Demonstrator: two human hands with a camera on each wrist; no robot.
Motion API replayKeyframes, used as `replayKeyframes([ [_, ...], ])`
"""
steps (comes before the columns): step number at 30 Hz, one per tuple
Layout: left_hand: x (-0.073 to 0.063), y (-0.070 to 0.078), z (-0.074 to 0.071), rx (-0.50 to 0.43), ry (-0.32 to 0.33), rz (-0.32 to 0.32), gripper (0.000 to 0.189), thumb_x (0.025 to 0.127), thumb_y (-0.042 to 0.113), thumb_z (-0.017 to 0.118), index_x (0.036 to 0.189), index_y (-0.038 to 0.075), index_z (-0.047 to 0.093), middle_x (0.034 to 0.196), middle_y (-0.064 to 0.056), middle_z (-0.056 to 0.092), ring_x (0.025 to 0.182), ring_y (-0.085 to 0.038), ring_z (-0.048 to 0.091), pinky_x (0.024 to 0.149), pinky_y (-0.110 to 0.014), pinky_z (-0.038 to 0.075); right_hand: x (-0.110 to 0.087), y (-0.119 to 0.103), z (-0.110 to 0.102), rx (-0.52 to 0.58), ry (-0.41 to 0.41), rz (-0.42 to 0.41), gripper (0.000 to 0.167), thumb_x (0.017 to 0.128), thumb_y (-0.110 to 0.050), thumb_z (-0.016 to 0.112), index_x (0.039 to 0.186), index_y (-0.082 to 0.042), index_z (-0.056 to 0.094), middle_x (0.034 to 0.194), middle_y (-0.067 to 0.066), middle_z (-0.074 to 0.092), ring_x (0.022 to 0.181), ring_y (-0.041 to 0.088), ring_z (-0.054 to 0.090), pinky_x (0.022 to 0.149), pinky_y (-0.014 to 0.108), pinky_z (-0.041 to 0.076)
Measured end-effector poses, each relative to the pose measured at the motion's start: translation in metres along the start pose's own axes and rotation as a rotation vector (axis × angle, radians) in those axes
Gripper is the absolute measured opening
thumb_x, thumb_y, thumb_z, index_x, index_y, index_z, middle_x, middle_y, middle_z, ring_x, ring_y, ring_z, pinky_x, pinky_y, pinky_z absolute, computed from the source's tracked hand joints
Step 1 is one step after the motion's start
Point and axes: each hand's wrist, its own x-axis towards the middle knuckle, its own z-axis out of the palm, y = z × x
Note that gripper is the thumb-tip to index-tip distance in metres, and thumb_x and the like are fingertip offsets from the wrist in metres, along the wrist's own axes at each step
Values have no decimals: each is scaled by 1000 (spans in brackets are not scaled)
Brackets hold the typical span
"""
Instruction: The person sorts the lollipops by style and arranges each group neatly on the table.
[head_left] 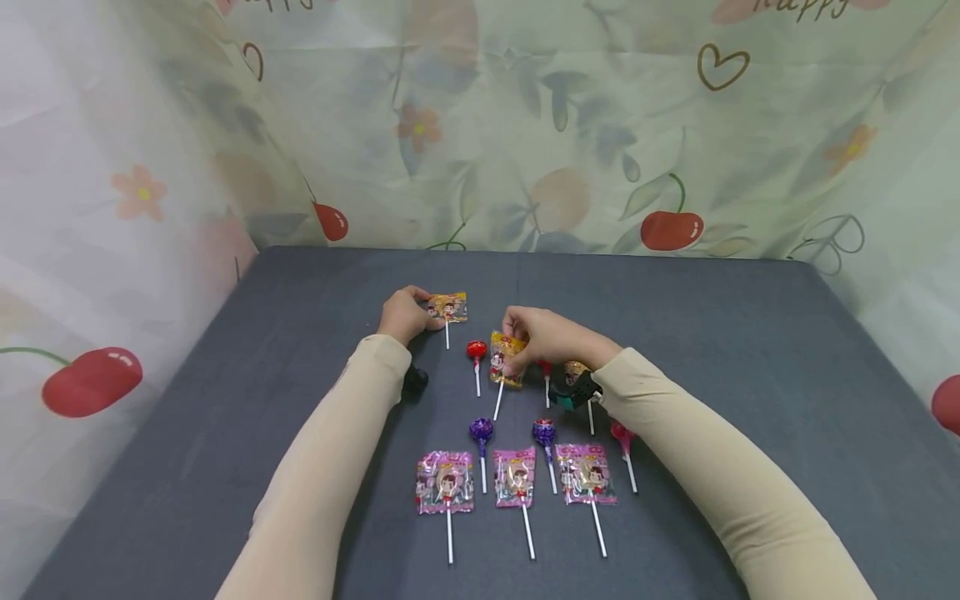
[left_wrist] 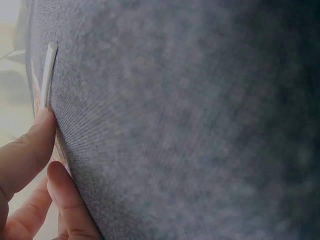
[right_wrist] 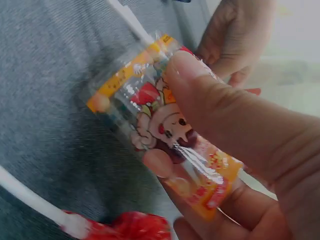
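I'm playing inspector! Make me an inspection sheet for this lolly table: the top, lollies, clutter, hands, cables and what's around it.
Surface: dark grey table, cloth-like.
Job's things: far yellow lollipop; near yellow lollipop; third yellow lollipop, partly behind the right wrist; two red lollipops, one partly hidden; two purple lollipops; one round pink lollipop; three pink-packet lollipops, in a row nearest the person.
Clutter: nothing seen.
Left hand: holds the far yellow lollipop at its packet's edge.
Right hand: pinches the near yellow lollipop's packet.
Cables: nothing seen.
Surroundings: pale curtain printed with flowers, leaves and cherries.
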Motion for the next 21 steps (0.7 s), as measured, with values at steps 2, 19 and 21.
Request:
replayKeyframes([
  [2,0,0,-1,-2,-2,-4,55,79,15,81,128,8,57,138,-18,51,123,-32,46,106,-43,36,-3,-4,-4,3,16,-11,45,75,-21,85,95,-10,45,91,6,54,86,22,52,71,35,38],
  [19,-2,1,-1,-14,-6,-12,56,79,13,81,129,9,56,138,-18,51,121,-31,47,106,-43,37,-7,-33,-48,258,304,-21,45,90,-15,68,131,-14,50,120,13,60,94,25,65,77,36,53],
  [21,-2,1,-1,-14,-3,-12,56,78,13,81,129,9,56,137,-18,51,120,-31,47,105,-43,37,-2,-34,-50,298,315,-17,48,92,-12,64,137,-15,47,121,16,59,97,27,65,80,36,53],
])
